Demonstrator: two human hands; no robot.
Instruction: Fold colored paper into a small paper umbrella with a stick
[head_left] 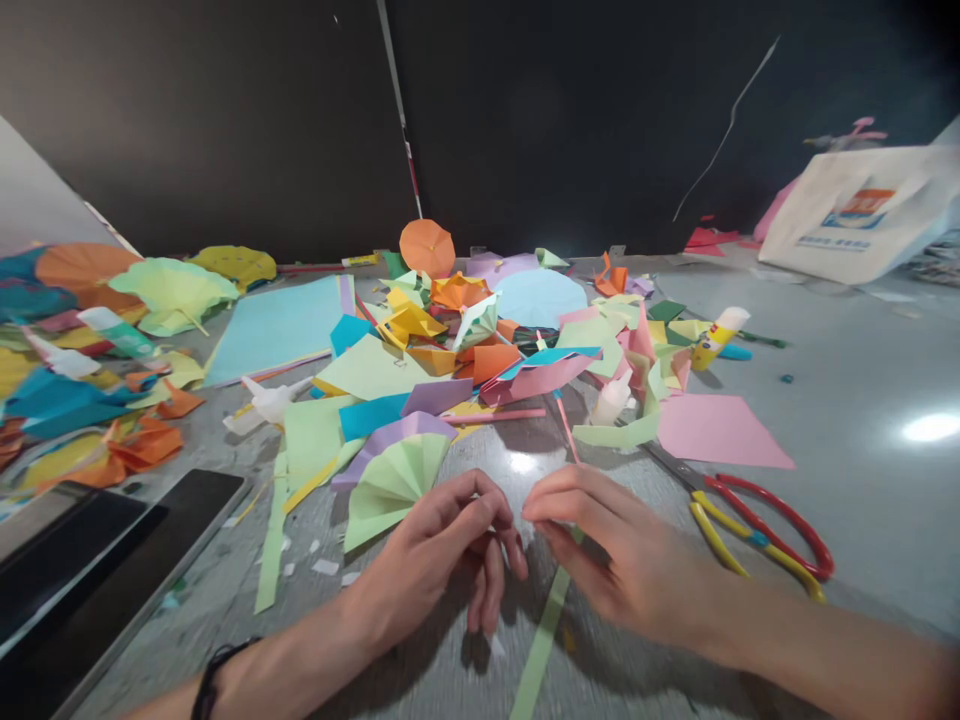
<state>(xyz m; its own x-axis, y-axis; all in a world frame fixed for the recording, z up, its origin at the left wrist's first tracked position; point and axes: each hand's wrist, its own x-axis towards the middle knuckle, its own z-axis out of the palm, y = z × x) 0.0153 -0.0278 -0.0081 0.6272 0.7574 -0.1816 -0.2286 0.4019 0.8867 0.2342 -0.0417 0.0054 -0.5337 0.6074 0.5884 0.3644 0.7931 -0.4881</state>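
Note:
My left hand (457,540) is above the near middle of the table, thumb against the index finger and the other fingers hanging loosely bent. Facing it, almost fingertip to fingertip, is my right hand (607,540), its fingers and thumb drawn together. Whatever either pinch might hold is too small to make out. A light green paper strip (541,645) runs under my right hand toward the near edge. Just beyond my left hand lies a pleated green paper fan (397,480), overlapping a purple pleated piece (401,432). Scissors (757,530) with red and yellow handles rest right of my right hand.
Coloured paper pieces cover the middle, including a blue disc (541,297) and an orange disc (427,248). A yellow glue stick (720,338) and a pink sheet (720,430) lie to the right. Phones (142,570) occupy the near left. A white bag (862,215) stands far right.

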